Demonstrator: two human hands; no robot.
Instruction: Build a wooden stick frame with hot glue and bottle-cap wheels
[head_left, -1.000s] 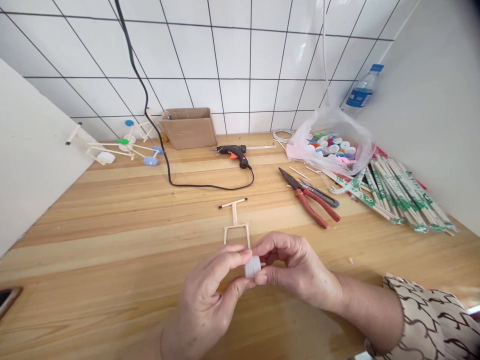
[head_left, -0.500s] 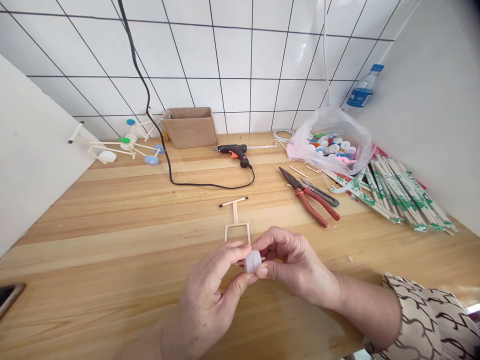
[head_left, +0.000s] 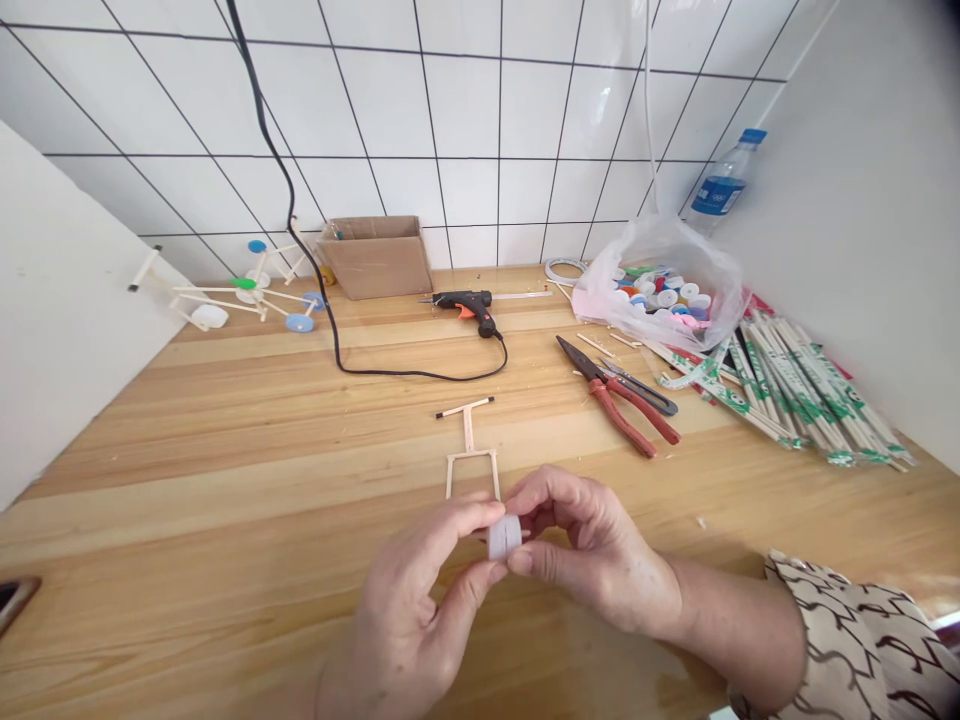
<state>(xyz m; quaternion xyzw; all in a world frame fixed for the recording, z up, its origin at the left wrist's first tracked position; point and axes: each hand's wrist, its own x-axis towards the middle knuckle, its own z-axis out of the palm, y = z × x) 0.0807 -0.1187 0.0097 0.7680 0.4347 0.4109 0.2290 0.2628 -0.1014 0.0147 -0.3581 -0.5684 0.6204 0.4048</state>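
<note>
Between both hands is a pair of white bottle caps (head_left: pixel 504 538) pressed face to face, with a thin seam between them. The thumb and fingers of my left hand (head_left: pixel 424 590) pinch the caps from the left. My right hand (head_left: pixel 592 550) grips them from the right by thumb and fingertips; a bit of thin stick shows near its fingers. Just beyond lies a small frame of wooden sticks (head_left: pixel 470 430), its crossbar tipped black at both ends. The near end of that frame is hidden behind my left hand.
A black glue gun (head_left: pixel 466 303) lies behind, its cable looping left. Red-handled pliers (head_left: pixel 619 400) and snips (head_left: pixel 645 388) sit right of centre. Farther right are a plastic bag of bottle caps (head_left: pixel 667 290) and wrapped chopsticks (head_left: pixel 817 390). A cardboard box (head_left: pixel 379 258) and stick-and-cap model (head_left: pixel 255 290) stand back left.
The caps have turned slightly and sit a little lower in view, so the seam between them shows more clearly. Both hands keep their pinch. The view has shifted slightly.
</note>
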